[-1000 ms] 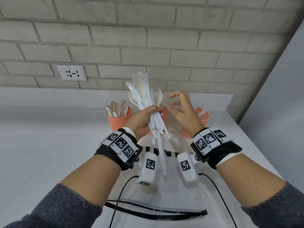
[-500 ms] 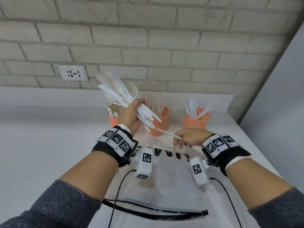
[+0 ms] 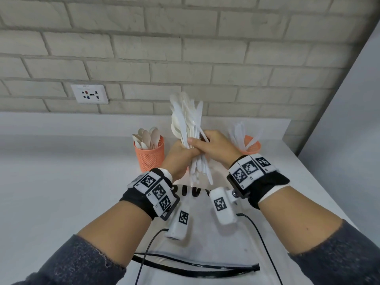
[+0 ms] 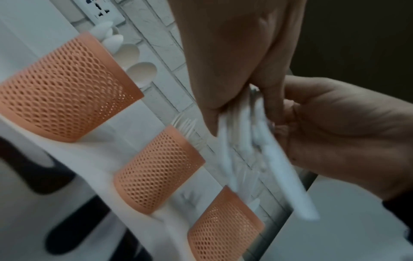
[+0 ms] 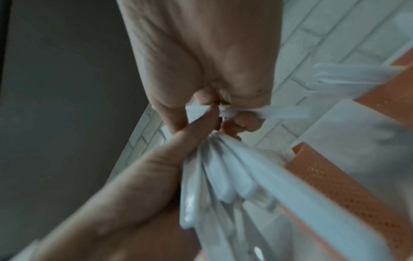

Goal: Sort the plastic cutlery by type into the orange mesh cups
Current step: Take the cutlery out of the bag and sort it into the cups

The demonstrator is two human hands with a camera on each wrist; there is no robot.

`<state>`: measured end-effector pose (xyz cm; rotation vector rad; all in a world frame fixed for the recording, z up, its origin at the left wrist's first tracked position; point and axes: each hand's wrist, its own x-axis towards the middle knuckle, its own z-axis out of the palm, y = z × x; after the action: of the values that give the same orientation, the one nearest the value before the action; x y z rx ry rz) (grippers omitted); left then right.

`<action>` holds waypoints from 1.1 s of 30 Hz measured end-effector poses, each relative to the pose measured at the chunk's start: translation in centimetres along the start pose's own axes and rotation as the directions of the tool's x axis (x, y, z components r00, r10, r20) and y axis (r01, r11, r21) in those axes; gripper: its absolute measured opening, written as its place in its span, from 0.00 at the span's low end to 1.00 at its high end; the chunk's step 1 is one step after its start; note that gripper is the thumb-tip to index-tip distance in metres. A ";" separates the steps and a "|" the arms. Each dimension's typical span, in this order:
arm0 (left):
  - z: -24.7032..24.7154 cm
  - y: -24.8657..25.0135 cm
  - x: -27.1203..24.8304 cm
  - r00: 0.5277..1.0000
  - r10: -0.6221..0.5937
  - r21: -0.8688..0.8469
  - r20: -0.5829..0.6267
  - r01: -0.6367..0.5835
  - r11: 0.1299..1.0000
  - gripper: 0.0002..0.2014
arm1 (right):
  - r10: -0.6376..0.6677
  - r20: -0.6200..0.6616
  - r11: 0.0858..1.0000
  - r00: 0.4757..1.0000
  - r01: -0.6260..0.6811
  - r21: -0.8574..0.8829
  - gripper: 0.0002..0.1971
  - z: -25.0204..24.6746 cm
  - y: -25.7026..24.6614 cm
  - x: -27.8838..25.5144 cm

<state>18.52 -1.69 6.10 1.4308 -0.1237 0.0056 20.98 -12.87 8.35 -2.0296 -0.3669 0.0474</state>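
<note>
My left hand (image 3: 180, 156) grips an upright bundle of white plastic cutlery (image 3: 186, 120) in front of the cups. My right hand (image 3: 211, 146) lies against the bundle, its fingers pinching one white piece (image 5: 236, 111); its type is not clear. The left orange mesh cup (image 3: 150, 158) holds spoons and the right cup (image 3: 254, 146) holds knives. My hands hide the middle cup in the head view. The left wrist view shows all three: spoon cup (image 4: 64, 91), fork cup (image 4: 156, 169) and third cup (image 4: 223, 229), with the bundle (image 4: 241, 141) blurred beside them.
A white bag with black handles (image 3: 205, 239) lies on the white counter (image 3: 61, 182) under my wrists. A wall socket (image 3: 89, 97) sits on the brick wall behind. The counter ends at a grey wall (image 3: 349, 140) on the right.
The bundle swung from tilted left back to upright at the middle. My right hand rose from low near the bag to the bundle and now pinches a piece there.
</note>
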 end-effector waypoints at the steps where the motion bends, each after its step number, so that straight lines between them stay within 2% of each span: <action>1: -0.1 0.1 -0.2 0.999 0.003 0.005 0.036 -0.003 1.000 0.11 | 0.023 0.035 0.999 0.999 -0.024 0.041 0.15 -0.1 0.0 0.0; 5: -0.3 0.6 -0.9 0.993 0.008 -0.040 0.121 -0.003 0.999 0.09 | 0.078 0.120 0.971 0.990 -0.103 0.216 0.14 -0.2 -0.4 -0.4; 8: -0.5 1.1 -0.9 0.988 -0.023 -0.050 0.150 0.031 0.998 0.08 | 0.140 0.079 0.947 0.987 -0.157 0.279 0.19 -0.1 -0.8 -0.7; 11: -0.4 1.4 -0.7 0.991 -0.067 -0.043 0.114 0.072 0.996 0.14 | 0.132 0.062 0.937 0.989 -0.145 0.318 0.20 -0.1 -0.6 -0.7; 16: 0.0 1.6 -0.7 0.989 -0.123 -0.089 0.081 0.130 0.988 0.13 | 0.099 0.033 0.943 0.995 -0.104 0.316 0.13 0.0 -0.3 -1.0; 21: 0.2 1.7 -0.7 0.988 -0.152 -0.095 0.005 0.152 0.984 0.17 | 0.084 -0.009 0.951 0.996 -0.078 0.298 0.17 -0.1 0.1 -1.2; 29: 0.9 2.0 -0.2 0.996 -0.085 -0.128 -0.020 0.082 0.988 0.15 | 0.044 -0.052 0.921 0.998 -0.021 0.389 0.13 -0.2 0.4 -1.6; 33: 1.1 1.6 0.2 0.996 -0.082 -0.124 -0.024 0.078 0.989 0.09 | 0.063 -0.062 0.914 0.996 -0.032 0.404 0.13 -0.8 0.9 -1.6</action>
<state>18.47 -2.52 7.84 1.3113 -0.0419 -0.0468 19.78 -14.41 7.79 -1.6252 -0.2372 0.0714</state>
